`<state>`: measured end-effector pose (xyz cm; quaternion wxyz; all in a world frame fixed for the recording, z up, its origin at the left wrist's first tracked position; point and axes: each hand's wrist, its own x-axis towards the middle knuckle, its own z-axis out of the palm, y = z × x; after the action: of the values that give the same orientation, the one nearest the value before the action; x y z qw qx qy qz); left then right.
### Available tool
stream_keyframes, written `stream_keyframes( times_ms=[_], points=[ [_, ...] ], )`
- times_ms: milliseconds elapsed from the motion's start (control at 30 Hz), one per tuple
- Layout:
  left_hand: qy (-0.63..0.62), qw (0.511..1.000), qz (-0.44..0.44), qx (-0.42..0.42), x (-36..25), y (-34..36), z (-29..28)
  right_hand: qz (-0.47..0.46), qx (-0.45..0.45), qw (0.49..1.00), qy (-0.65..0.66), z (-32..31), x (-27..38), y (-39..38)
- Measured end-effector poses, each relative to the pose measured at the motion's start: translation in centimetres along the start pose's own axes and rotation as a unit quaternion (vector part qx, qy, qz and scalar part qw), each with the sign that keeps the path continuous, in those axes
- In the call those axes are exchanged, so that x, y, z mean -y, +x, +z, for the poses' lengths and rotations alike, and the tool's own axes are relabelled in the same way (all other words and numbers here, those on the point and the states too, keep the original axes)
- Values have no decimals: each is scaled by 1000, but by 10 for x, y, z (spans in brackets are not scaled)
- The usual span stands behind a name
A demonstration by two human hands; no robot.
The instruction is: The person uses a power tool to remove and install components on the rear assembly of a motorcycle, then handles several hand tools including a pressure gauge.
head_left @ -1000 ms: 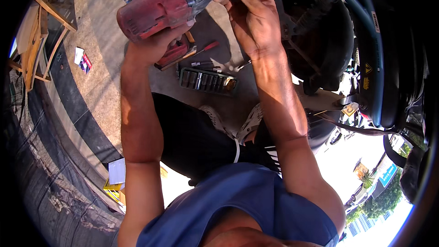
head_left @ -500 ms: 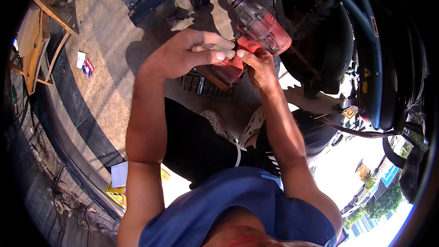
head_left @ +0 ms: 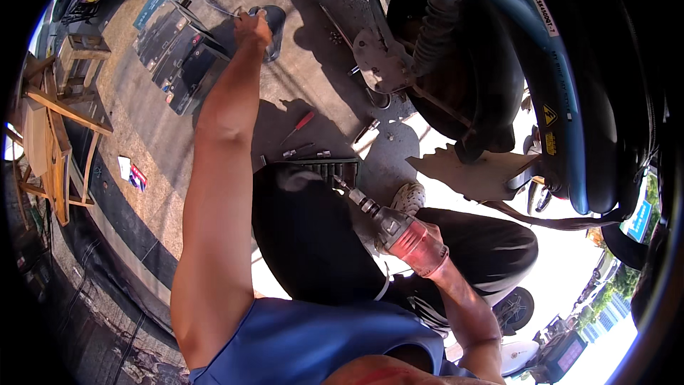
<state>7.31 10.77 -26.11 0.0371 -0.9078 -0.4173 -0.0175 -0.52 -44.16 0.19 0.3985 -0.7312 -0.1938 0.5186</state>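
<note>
My left hand (head_left: 253, 28), its arm stretched far forward, is at the edge of a dark rounded object (head_left: 274, 32) on the ground. The fingers are curled there; what they pinch is too small to make out. A thin pale cable (head_left: 217, 6) runs up to that spot. In my right hand (head_left: 433, 231) is a red and grey cordless impact wrench (head_left: 410, 237), held low over my right thigh. Its narrow nose points up and left, towards a black socket tray (head_left: 345, 170) by my knees. The grip and trigger finger are hidden behind the tool body.
A dark toolbox (head_left: 178, 57) stands left of my forearm. A red-handled screwdriver (head_left: 304, 121) and several sockets lie on the ground ahead. On the right are a blue tubular frame (head_left: 577, 121), a coil spring (head_left: 434, 25) and a black wheel (head_left: 484, 64). Wooden stools (head_left: 53, 135) stand at far left.
My hands were together at the impact wrench and have parted. The left has reached forward to the dark rounded object; the right has drawn the wrench back towards my lap. My view has shifted too.
</note>
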Motion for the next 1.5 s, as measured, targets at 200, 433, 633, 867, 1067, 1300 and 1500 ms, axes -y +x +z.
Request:
stream_keyframes(
  times_ms=[200,433,633,867,1067,1300,1500],
  points=[
    [-320,946,-1,48,21,7,74,-44,-24,998,38,-1,-38,-17],
    [-657,747,-78,65,26,-115,81,-88,-163,981,56,17,-52,-22],
    [-288,950,-26,-115,30,-121,61,-92,-128,987,-6,14,-47,-8],
    [-284,946,43,-147,37,-103,52,-78,-93,993,-8,15,-6,10],
    [-506,842,-72,-175,37,-131,45,-133,-135,979,-81,24,-29,9],
    [-557,770,-309,46,39,-152,49,-120,-145,981,-53,26,-28,4],
    [-343,868,-288,215,28,-123,50,-147,-53,965,-212,4,23,-10]
  ],
)
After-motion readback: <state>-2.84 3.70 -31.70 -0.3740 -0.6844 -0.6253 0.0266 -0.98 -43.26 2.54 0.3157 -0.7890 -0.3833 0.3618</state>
